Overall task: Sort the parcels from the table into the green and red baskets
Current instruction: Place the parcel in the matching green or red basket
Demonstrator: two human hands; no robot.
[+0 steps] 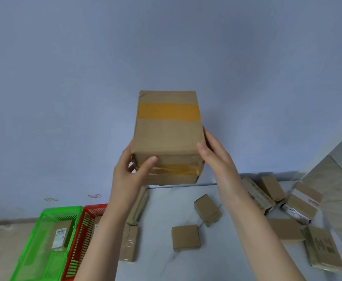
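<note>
A large brown cardboard parcel [167,134] with a yellow tape band is held up in front of the blue wall, above the table's far edge. My left hand [131,173] grips its lower left corner, thumb on the near face. My right hand [216,157] grips its right side, thumb on the front. The green basket [44,224] stands on the floor at lower left with one labelled parcel [59,236] inside. The red basket [81,240] stands right beside it, partly hidden by my left forearm; a parcel [96,226] shows inside.
Several smaller brown parcels lie on the white marble table [162,264]: a square one [185,236] near the middle, one [207,209] behind it, a cluster [299,203] at the right, two [129,242] at the left edge. A wall corner [336,179] rises at right.
</note>
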